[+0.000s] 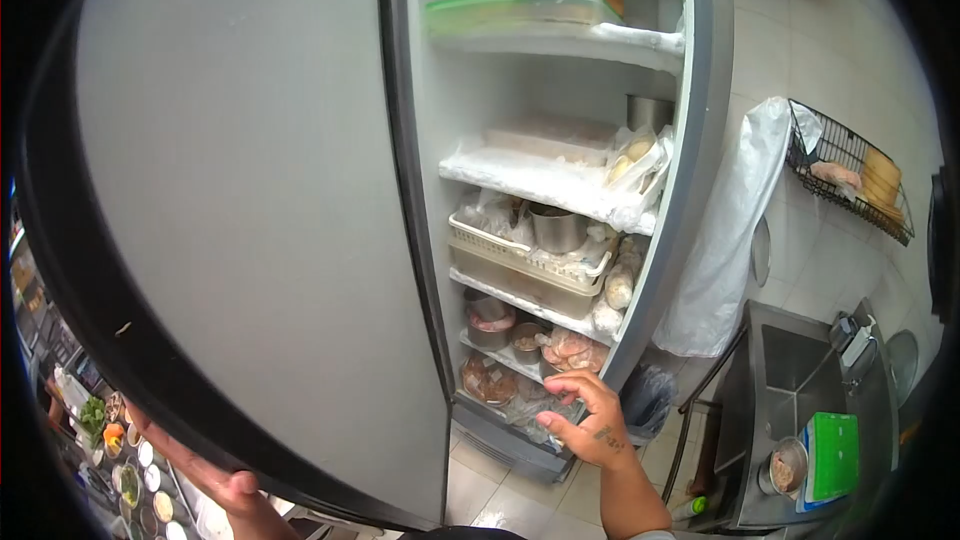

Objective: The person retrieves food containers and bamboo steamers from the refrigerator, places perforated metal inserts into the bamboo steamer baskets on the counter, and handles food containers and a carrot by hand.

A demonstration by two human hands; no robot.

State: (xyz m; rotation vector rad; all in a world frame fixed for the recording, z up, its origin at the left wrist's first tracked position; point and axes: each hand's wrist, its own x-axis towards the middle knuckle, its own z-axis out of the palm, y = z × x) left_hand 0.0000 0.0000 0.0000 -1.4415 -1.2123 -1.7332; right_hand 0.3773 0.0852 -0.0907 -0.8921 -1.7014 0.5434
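A tall grey freezer stands open before me, its large door (250,190) swung to the left. At the door's outer edge, my left hand (205,475) holds on, its fingers partly hidden behind the rim. My right hand (590,420), fingers apart and slightly curled, hovers empty in front of the lowest shelves. Near it in the view are a bag of pinkish meat (573,350), a small metal pot (528,343) and a bowl of reddish food (488,380). Higher up, a white basket (490,237) holds a metal pot (558,228) and plastic bags.
Frost coats the freezer shelves (540,185). A green-lidded container (520,12) sits up top. At right are a wire rack (850,170), a steel sink (790,370), a green cutting board (833,455) and a lined bin (650,400). Several containers of ingredients (130,485) crowd the lower left.
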